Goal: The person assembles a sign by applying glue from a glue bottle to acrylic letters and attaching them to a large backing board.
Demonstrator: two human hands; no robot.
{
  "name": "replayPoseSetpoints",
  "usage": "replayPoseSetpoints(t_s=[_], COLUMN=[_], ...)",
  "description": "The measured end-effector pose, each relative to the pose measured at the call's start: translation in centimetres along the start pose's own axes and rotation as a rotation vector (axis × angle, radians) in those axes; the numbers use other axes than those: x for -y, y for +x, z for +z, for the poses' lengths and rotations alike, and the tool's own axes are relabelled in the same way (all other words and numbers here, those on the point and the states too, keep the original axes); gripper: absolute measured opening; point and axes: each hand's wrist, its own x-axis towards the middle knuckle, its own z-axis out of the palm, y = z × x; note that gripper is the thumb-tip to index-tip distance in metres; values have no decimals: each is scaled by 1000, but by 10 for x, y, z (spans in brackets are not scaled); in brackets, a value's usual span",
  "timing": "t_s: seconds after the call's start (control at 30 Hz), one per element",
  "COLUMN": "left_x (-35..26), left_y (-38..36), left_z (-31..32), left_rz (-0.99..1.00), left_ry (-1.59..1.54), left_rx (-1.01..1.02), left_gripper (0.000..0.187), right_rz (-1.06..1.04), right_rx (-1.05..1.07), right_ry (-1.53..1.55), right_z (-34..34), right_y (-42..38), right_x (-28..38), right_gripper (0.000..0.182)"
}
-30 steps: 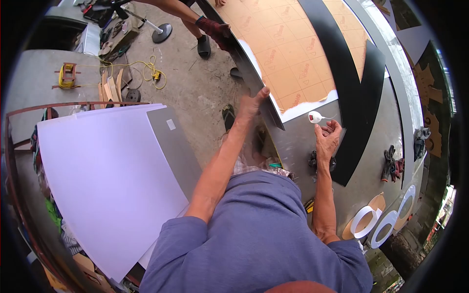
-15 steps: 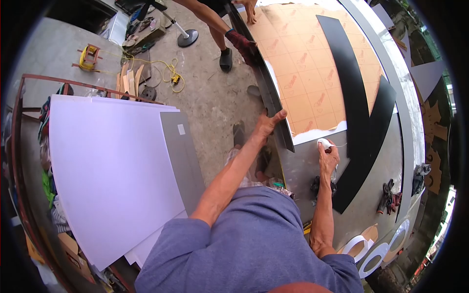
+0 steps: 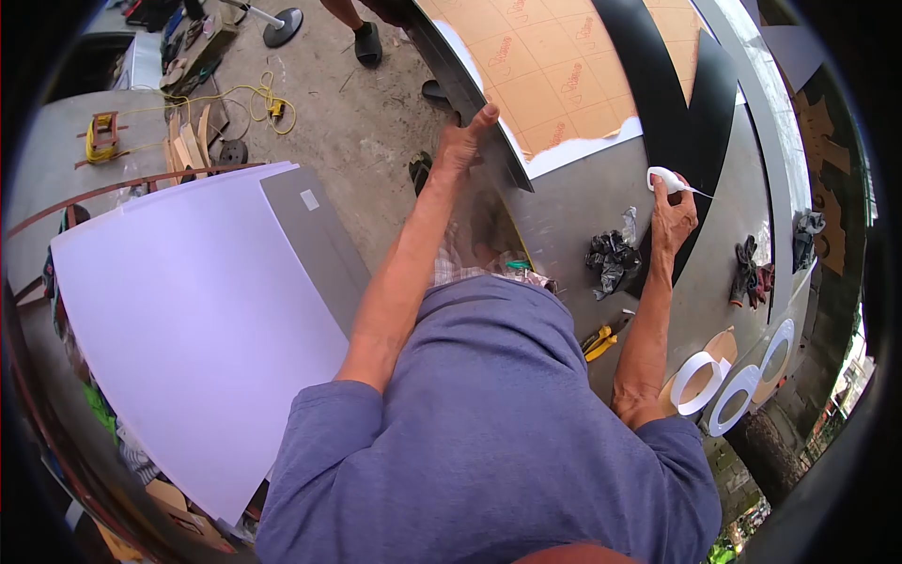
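Flat on the grey table [image 3: 564, 211] lies a brown-papered board [image 3: 564, 70], overlapped by curved black panels [image 3: 709, 94]. A long, straight, dark strip [image 3: 446, 61] edges the board's left side, clasped by the left hand [image 3: 459, 148], thumb inward. Over the panels, the right hand [image 3: 675, 222] pinches a white, thin-nozzled bottle [image 3: 664, 177].

The sheet [image 3: 564, 66] lies on the table [image 3: 573, 211], right of the bar [image 3: 455, 71].

Bright daylight glares off the table edge [image 3: 793, 155], with strong fisheye bending and vignetting.
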Motion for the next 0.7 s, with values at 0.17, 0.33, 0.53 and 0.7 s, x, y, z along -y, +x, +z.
replayPoseSetpoints(t_s=[0.17,0.33,0.53,0.7], left_x=[-11,-8,6,14], left_y=[-11,-6,6,12], left_z=[3,1,-1,-5], left_rz=[-35,-61,-81,-93], left_ry=[-41,-53,-80,-98], left_rx=[16,69,63,99], left_gripper=[123,124,113,107], right_rz=[75,157,216,308], right_rx=[-116,-209,-361,-332], right_ry=[-180,-433,-518,-552], right_z=[-45,-82,-109,-115], right_y=[25,44,50,45], right_x=[-41,-87,-148,-180], right_gripper=[45,48,49,49])
